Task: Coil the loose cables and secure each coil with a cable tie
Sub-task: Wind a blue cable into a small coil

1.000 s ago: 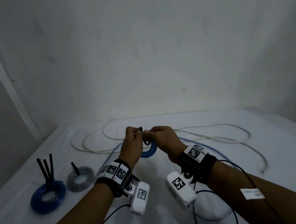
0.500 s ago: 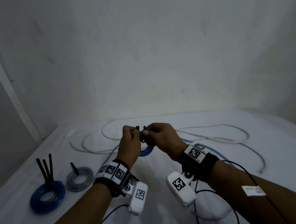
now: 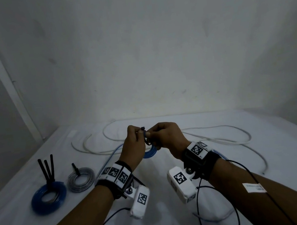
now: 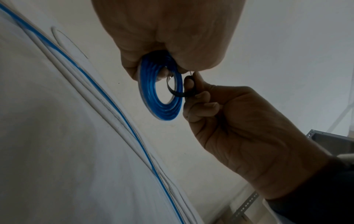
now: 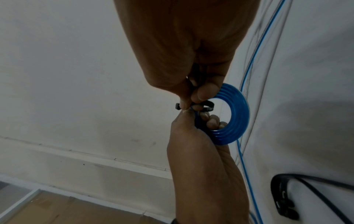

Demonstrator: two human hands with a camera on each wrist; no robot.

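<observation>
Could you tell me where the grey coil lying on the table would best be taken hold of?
Probably on the grey coil ring itself, from above, at the near or right part of the loop. It lies flat with an open centre, so a finger can hook inside. The black tie sticks up at its far left.

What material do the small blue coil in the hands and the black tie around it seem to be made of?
Blue coil: likely glossy plastic-sheathed cable; its smooth, ribbed turns catch highlights and look slightly translucent at the edge.

Black tie: probably nylon or similar plastic with a semi-matte finish; it is a thin flat strip bent into a springy loop. The dim light leaves both uncertain.
</observation>
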